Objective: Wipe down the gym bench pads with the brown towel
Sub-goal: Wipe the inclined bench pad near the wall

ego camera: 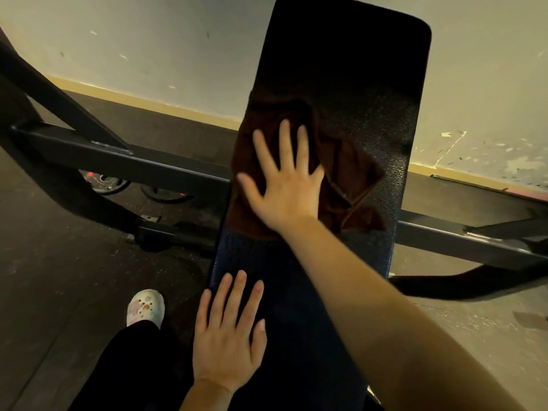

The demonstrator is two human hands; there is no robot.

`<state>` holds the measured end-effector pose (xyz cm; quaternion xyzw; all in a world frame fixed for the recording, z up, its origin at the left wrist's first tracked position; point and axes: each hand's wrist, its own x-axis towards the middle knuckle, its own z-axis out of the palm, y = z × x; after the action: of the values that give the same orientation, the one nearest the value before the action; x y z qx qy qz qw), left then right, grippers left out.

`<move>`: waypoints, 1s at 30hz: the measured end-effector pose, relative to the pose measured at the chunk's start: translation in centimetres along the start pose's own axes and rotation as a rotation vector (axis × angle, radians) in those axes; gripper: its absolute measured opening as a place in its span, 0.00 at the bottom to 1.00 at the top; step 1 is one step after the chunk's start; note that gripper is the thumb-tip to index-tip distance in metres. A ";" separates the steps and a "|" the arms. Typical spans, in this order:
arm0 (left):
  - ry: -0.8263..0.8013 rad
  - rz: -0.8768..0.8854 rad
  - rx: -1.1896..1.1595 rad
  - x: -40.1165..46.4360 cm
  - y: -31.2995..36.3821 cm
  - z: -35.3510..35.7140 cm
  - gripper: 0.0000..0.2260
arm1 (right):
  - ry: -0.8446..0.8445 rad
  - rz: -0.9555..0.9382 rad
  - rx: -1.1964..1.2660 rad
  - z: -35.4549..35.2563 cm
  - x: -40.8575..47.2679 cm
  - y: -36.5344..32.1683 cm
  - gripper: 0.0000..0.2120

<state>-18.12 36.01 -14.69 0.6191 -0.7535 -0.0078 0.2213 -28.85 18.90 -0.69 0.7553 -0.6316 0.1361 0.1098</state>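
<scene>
A long dark gym bench pad point(355, 93) runs from the bottom centre up toward the wall. The brown towel point(350, 173) lies crumpled across its middle. My right hand point(284, 185) presses flat on the towel's left part with fingers spread and straight. Lower down, my left hand point(228, 330) rests flat on the bare pad near its left edge, fingers straight, holding nothing.
A black metal frame bar point(118, 161) crosses behind the bench on the left, and another bar point(468, 238) extends to the right. Weight plates point(103, 180) lie on the dark floor under the frame. My foot in a white shoe point(146, 307) stands left of the bench. The wall is close behind.
</scene>
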 end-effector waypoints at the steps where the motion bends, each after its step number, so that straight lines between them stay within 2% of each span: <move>1: -0.003 -0.002 0.001 0.0 0.0 -0.1 0.25 | -0.022 -0.020 0.000 0.4 -1.6 -0.1 0.34; 6: 0.016 0.002 -0.017 0.0 0.2 -0.1 0.24 | -0.036 -0.125 -0.052 0.2 -3.4 2.9 0.34; 12: 0.060 0.020 -0.017 0.0 0.0 0.0 0.24 | -0.008 0.025 -0.052 -3.4 4.5 9.8 0.31; 17: 0.094 0.040 -0.006 0.1 0.0 0.1 0.25 | 0.045 0.092 -0.011 -4.1 7.2 11.0 0.33; 24: 0.013 -0.012 0.010 -0.1 0.5 -0.3 0.25 | 0.144 0.129 0.019 -1.8 -0.5 9.8 0.30; 30: 0.063 0.013 0.031 0.0 0.5 -0.7 0.23 | 0.120 0.218 0.066 0.8 -9.6 7.2 0.30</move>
<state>-18.37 36.34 -13.91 0.6175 -0.7501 0.0252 0.2354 -37.50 26.24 -4.78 0.6757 -0.6976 0.2127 0.1071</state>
